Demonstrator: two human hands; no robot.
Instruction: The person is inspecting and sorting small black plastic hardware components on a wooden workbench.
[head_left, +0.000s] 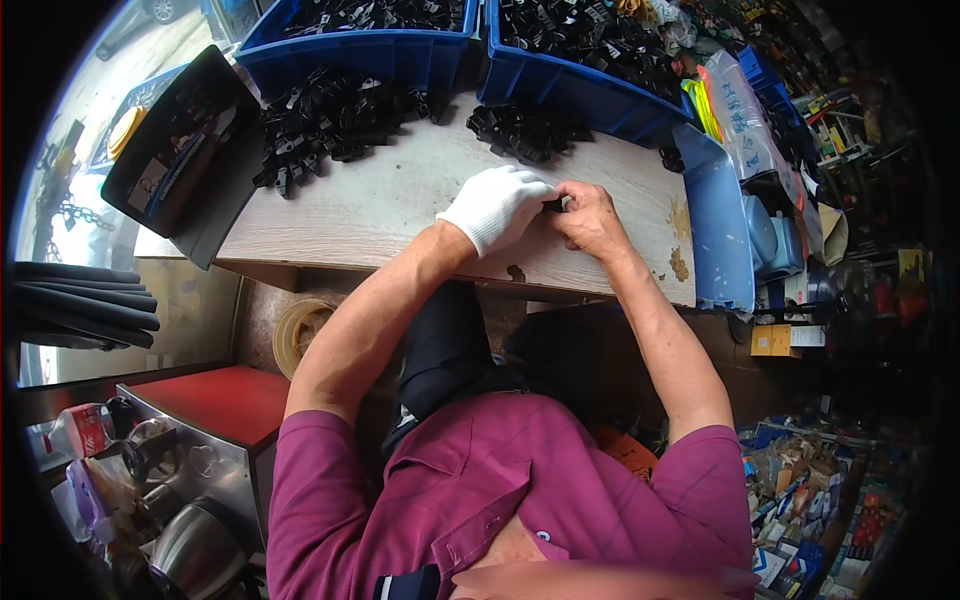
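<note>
My left hand [496, 208], in a white knit glove, and my bare right hand [593, 222] meet over the near part of the table. Between their fingertips is a small black part [553, 205], mostly covered by the fingers, so its exact kind cannot be made out. Both hands are closed on it. Beyond them on the tabletop lies a small heap of black parts [527, 131]. A larger heap of similar black pieces [325, 120] spreads farther left.
Two blue bins [360, 62] [580, 108] full of black parts stand along the table's far side. A tablet in a dark case [180, 150] leans at the left. A pale blue tray [722, 230] adjoins the right edge. A yellowish bucket [290, 335] sits below.
</note>
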